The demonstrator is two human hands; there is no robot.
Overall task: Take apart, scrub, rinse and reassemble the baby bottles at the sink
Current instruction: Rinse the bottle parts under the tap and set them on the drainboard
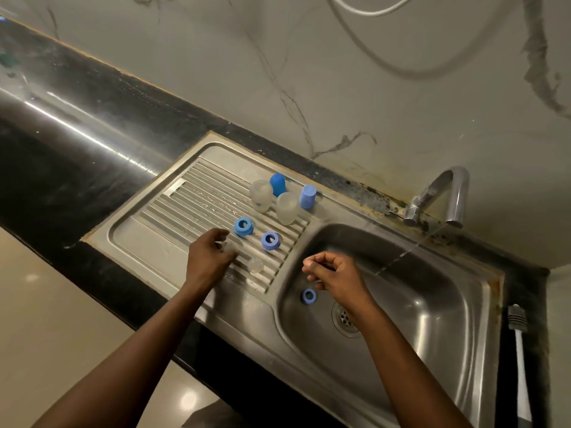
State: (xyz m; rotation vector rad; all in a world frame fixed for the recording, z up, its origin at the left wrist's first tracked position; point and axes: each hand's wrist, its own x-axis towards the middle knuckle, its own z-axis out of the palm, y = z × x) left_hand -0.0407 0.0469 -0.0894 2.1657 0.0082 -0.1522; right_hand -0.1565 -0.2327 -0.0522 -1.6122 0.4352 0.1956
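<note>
- Left hand [210, 257]: over the drainboard [160, 236], left of the sink basin [432, 304]; fingers curled close around a small clear piece [228, 246]; whether it was actually gripped could not be told.
- Right hand [335, 273]: above the basin's left part; fingertips drawn in against the thumb, a narrow pinch; what it held, if anything, could not be told.
- Two clear bottles [261, 196], mouths down, on the drainboard left of the basin's far corner, near each other.
- Dark blue cap [278, 184] and pale blue cap [307, 196]: just behind the bottles, farther from the basin's near edge.
- Two blue collar rings [243, 227]: on the ribs left of the basin, between bottles and left hand.
- Third blue ring [309, 295]: inside the basin, beside the drain [344, 319], under the right hand.
- Clear teat [255, 264]: on the ribs just left of the basin.
- Tap [445, 196]: behind the basin, a thin stream falling in.
- Bottle brush [519, 335]: lying right of the basin.
</note>
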